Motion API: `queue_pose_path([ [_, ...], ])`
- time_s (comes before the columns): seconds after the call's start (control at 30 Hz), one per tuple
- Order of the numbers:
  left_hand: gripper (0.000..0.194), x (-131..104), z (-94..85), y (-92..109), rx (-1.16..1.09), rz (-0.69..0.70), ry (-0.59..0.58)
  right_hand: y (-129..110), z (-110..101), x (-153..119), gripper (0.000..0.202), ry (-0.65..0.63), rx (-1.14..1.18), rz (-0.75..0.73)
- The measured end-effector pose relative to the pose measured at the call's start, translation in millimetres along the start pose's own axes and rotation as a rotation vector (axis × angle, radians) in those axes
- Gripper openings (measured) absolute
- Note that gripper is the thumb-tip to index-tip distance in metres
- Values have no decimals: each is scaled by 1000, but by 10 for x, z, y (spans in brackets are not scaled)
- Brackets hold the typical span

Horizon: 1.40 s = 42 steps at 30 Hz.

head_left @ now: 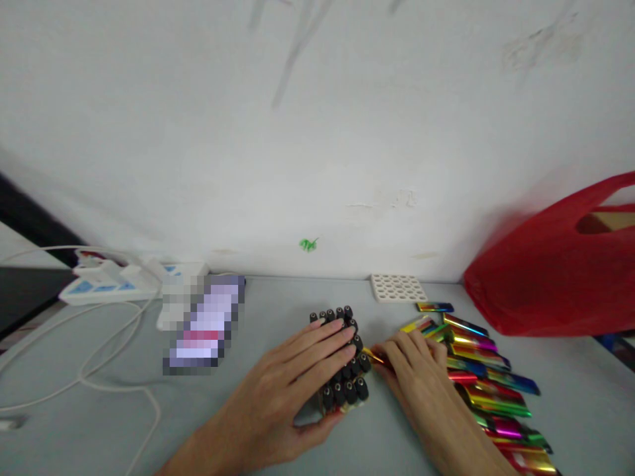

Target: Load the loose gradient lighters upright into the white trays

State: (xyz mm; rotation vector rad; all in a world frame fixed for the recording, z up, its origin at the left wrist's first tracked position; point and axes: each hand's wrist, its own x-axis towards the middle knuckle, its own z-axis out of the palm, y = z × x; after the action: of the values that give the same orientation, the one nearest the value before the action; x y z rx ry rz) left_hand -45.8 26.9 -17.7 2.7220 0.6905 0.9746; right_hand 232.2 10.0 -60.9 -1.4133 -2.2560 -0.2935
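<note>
A tight block of small black-topped pieces [350,391], each top with a little metal-ringed hole, stands on the grey table. My left hand [285,390] lies over it from the left, fingers across the top and thumb along the near side, gripping it. To the right, my right hand [414,370] is closed in a pinch on a shiny gold-and-red metallic piece [376,355], whose end reaches the block's right side. The rest of that piece is hidden by the fingers. Beyond that hand lies a loose pile of shiny coloured metallic sleeves [499,396].
A white plate with rows of holes [398,288] lies against the wall. At the right stands a red bag [550,271]. On the left are a blurred-out phone [208,324], a white power strip [114,281] and loose white cables [119,389].
</note>
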Motion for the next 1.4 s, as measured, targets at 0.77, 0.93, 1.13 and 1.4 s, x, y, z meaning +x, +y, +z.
queue_pose_path([
  [0.77, 69, -2, -16, 1, 5, -9, -29, -176, -398, 136, 39, -27, 1199, 734],
  [0.93, 68, -8, -9, -3, 5, -5, -26, -246, -400, 84, 40, -135, 1406, 701],
  [1.13, 67, -5, 2, -4, 12, -6, -16, -258, -288, 99, 60, -137, 1703, 866],
  [1.4, 69, -2, -6, -9, 10, -4, -25, -302, -417, 102, 54, -124, 1605, 842],
])
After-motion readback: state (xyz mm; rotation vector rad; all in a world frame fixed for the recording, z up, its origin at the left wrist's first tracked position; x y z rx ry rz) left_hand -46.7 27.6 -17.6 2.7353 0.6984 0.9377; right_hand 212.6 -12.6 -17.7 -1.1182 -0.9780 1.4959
